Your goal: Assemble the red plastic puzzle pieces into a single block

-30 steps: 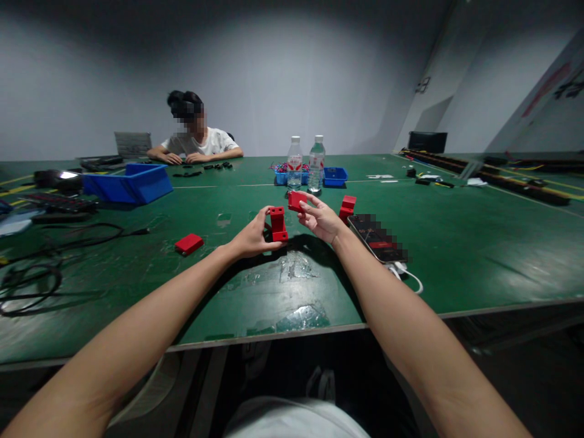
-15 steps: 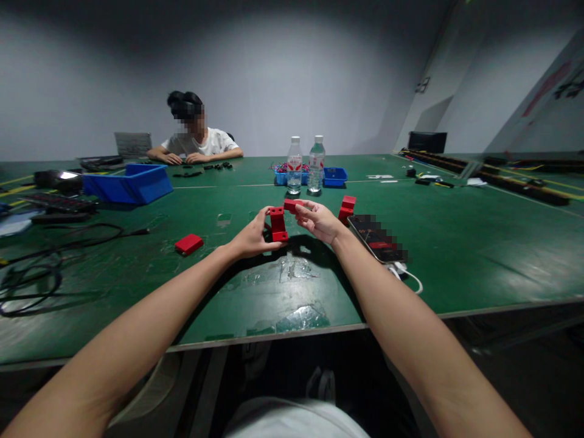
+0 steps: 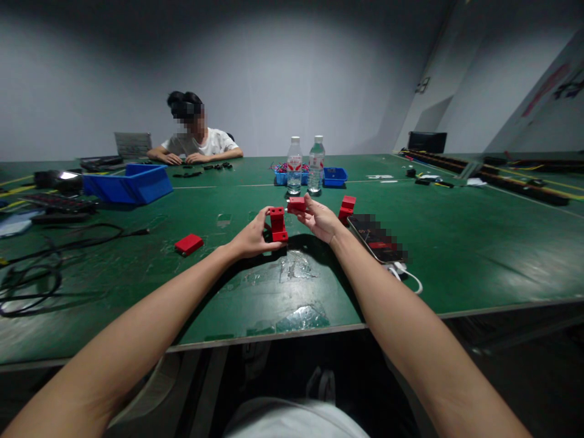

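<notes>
My left hand [image 3: 253, 236] grips a red bracket-shaped block [image 3: 278, 224] from its left side, with holes showing in its top and lower step. Just right of that, my right hand [image 3: 321, 218] pinches a smaller red block [image 3: 297, 205], from whose left end small light-coloured pins seem to stick out. The two red parts are close together but apart. A flat red block [image 3: 188, 244] lies on the green table [image 3: 292, 292] to the left. Beyond my right hand stands another red stepped block [image 3: 347, 208].
A phone [image 3: 376, 238] with a white cable lies right of my hand. Two water bottles [image 3: 294, 167] stand ahead, before small blue trays [image 3: 335, 177]. Left are a blue bin [image 3: 130, 184] and black cables [image 3: 50, 258]. A person [image 3: 196, 137] sits across the table.
My right hand has turned the smaller red block and shifted it slightly right, so its left end with the light pins now shows. The left hand and its block have barely moved.
</notes>
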A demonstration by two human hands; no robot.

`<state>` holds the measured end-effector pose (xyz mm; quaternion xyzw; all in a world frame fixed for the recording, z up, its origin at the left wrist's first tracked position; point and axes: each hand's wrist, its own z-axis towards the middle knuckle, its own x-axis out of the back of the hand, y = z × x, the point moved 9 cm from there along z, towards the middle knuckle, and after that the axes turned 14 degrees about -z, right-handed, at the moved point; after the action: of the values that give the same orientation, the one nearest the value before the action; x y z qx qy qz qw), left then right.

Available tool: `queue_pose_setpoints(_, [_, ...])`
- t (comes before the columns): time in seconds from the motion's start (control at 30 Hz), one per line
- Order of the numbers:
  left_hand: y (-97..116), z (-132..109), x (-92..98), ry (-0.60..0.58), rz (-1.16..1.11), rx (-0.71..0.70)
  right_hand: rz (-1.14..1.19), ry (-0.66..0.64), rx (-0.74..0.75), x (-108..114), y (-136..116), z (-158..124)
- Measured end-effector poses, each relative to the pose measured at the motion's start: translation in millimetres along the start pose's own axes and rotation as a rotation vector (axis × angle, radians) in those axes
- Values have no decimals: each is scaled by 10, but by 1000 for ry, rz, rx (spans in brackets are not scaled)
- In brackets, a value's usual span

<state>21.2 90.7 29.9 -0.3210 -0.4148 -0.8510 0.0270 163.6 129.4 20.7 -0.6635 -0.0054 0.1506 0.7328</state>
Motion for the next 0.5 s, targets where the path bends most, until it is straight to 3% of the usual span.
queue_pose_setpoints(0.5, [-48, -4, -10, -9, 27, 26, 32, -49, 25, -22, 5, -6])
